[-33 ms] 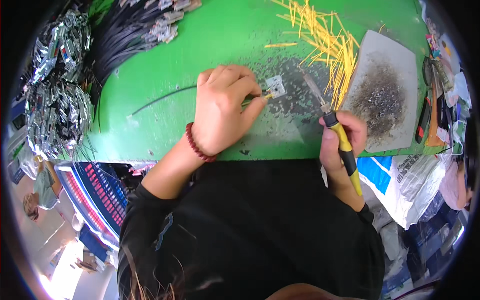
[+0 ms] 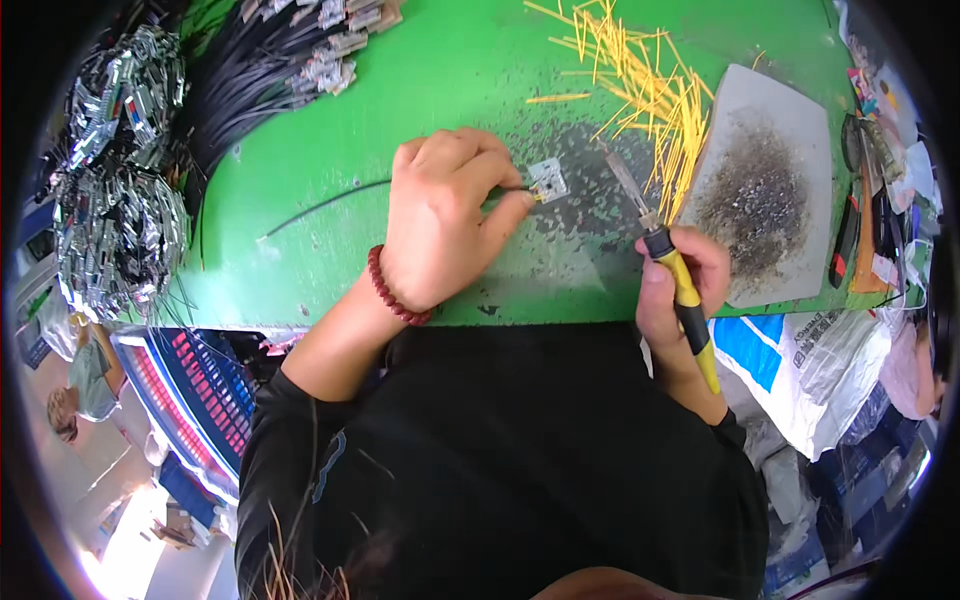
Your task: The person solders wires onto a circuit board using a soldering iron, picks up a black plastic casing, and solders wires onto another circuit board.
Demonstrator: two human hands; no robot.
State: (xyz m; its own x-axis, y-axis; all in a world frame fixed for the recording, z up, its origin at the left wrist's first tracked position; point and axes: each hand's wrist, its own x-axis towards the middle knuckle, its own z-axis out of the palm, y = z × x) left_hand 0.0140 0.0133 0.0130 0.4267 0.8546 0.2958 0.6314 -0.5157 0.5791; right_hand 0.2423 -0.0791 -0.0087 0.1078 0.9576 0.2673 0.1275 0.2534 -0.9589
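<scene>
My left hand [image 2: 445, 215], with a dark red bead bracelet on its wrist, is closed in a pinch beside a small pale circuit board [image 2: 547, 179]. A thin black cable [image 2: 340, 193] runs out from under the hand to the left across the green table. The fingertips hold the cable's other end at the board's left edge; they hide most of the joint, where a bit of yellow shows. My right hand [image 2: 685, 285] grips a yellow and black soldering iron [image 2: 677, 275]. Its metal tip points up and away, to the right of the board and apart from it.
Yellow solder sticks [image 2: 670, 120] lie piled beyond the iron. A grey board [image 2: 765, 190] with dark, burnt residue stands right of them. Black cables [image 2: 240, 90] and shiny metal connectors [image 2: 120, 190] fill the left side. Tools [image 2: 865, 200] lie at the green table's [image 2: 300, 270] right edge.
</scene>
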